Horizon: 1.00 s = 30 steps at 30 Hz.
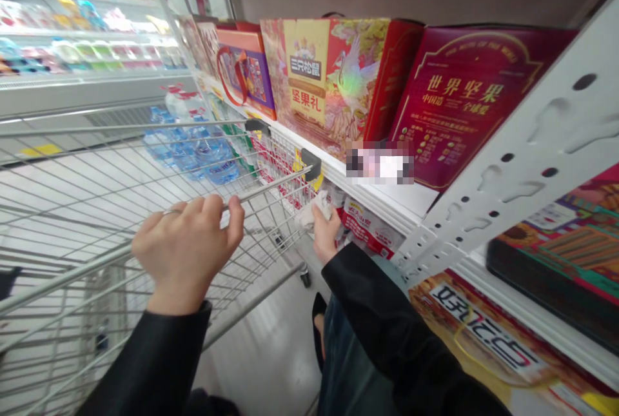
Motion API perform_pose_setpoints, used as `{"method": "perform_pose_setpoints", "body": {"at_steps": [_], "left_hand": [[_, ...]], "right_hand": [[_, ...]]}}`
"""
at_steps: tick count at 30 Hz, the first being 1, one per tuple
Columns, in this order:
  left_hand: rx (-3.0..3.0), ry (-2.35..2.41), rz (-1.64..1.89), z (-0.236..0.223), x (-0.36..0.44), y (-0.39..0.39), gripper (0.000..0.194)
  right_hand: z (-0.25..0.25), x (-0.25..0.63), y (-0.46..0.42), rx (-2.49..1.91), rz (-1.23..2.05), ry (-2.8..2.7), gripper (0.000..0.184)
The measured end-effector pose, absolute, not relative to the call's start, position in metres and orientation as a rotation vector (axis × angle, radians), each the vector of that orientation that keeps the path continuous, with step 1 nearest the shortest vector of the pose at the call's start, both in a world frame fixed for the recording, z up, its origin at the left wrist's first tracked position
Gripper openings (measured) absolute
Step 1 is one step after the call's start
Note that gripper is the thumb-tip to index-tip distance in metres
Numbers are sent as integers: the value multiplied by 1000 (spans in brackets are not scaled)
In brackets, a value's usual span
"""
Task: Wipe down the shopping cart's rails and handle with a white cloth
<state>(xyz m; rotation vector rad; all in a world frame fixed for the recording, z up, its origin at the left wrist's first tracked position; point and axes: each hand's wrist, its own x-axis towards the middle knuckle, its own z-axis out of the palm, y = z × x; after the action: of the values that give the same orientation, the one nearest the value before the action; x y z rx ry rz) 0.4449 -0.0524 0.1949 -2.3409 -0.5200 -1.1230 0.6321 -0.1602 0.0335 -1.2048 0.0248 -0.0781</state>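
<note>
My left hand is wrapped over the top rail of a metal shopping cart, its fingers closed round the bar. The part of the rail under the palm is hidden. Lower and to the right, my right hand pinches a crumpled white tissue. That hand is beside the cart's corner, close to the shelf front and a red and white multipack. Dark grey caps sit on the cart's rail near the shelf.
Gift boxes line the shelf on the right, among them a gold and red box and a maroon box. Packs of bottled water stand on the floor past the cart. A white perforated upright rises at right; a chilled display is behind.
</note>
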Motion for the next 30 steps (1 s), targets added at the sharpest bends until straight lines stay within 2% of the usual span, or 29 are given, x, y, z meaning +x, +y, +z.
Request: {"method": "perform_pose_setpoints", "body": {"at_steps": [2, 6, 14, 19, 26, 30], "left_hand": [[-2339, -524, -1124, 195, 445, -52, 37], [-2370, -572, -1094, 196, 446, -54, 37], [-2454, -624, -1038, 201, 447, -57, 38], [-2518, -682, -1030, 203, 446, -61, 39], [-2532, -711, -993, 204, 443, -66, 37], [-2504, -687, -984, 203, 441, -67, 34]], "right_hand": [[60, 629, -164, -1187, -155, -109, 44], [87, 624, -164, -1184, -278, -356, 34], [16, 645, -151, -1175, -63, 139, 37], [-5, 647, -156, -1189, -34, 202, 26], [57, 642, -161, -1089, -123, -33, 44], [75, 640, -163, -1104, -162, -168, 43]]}}
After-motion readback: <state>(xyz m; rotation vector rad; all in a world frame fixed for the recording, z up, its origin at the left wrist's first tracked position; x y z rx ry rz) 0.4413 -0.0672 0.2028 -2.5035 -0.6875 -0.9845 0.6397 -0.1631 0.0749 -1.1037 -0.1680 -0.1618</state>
